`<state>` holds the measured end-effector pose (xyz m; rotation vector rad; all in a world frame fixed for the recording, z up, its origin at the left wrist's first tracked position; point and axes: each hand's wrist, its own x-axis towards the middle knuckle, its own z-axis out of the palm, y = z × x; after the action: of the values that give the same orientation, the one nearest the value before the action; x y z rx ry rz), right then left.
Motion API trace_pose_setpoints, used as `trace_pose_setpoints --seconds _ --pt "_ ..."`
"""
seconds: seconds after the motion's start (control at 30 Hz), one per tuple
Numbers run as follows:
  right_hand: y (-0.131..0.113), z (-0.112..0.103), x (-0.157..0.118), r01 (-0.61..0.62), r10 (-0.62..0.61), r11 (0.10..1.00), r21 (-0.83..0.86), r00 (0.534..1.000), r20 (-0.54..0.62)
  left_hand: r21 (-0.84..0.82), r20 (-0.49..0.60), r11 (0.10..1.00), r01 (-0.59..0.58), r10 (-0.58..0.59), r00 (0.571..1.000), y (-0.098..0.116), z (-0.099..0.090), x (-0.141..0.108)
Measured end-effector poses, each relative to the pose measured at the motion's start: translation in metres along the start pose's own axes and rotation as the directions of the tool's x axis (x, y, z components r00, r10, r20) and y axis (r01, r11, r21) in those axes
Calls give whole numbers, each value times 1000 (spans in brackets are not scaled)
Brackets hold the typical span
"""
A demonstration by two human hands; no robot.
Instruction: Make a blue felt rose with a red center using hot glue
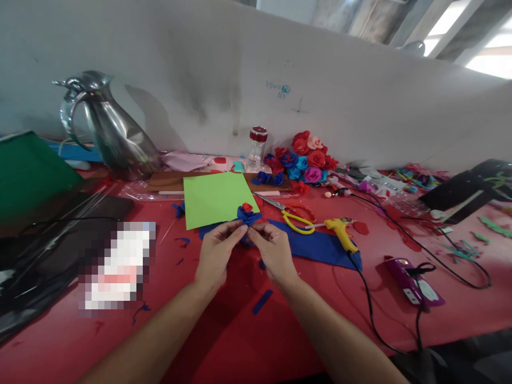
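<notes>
Between my two hands is a small paper flower with a red centre and blue petals. My left hand pinches its base from the left. From the other side, the thumb and fingers of my right hand close on it too. The lower part of the flower is hidden behind my fingers. Just beyond lies a light green paper sheet, and a strip of blue crepe paper stretches to the right. Scissors with yellow and red handles and a yellow glue gun rest near that strip.
A steel jug stands at the back left. By the wall are a lidded glass jar and a bunch of paper flowers. A purple power strip with black cables lies right. Blue scraps dot the red table.
</notes>
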<state>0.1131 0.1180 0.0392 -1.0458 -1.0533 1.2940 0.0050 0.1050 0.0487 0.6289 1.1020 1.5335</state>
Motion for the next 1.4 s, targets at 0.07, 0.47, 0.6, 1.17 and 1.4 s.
trace_pose_setpoints --seconds 0.07,0.47,0.6,1.17,1.4 --pt "-2 -1 1 4 -4 1000 17 1000 -16 -11 43 1000 4 -3 999 -1 0 -1" --pt "-4 0 0 23 -24 999 -46 1000 -17 -65 103 991 113 -106 989 2 -1 0" --pt "-3 0 -2 89 -92 988 -124 996 -19 -74 92 994 86 -79 993 4 -1 0" --pt "-8 -5 -11 466 -497 802 -373 868 15 -56 235 998 11 2 972 8 2 -5" --pt "-6 -7 -12 525 -562 747 -408 826 35 -7 277 999 -48 48 960 13 -2 -3"
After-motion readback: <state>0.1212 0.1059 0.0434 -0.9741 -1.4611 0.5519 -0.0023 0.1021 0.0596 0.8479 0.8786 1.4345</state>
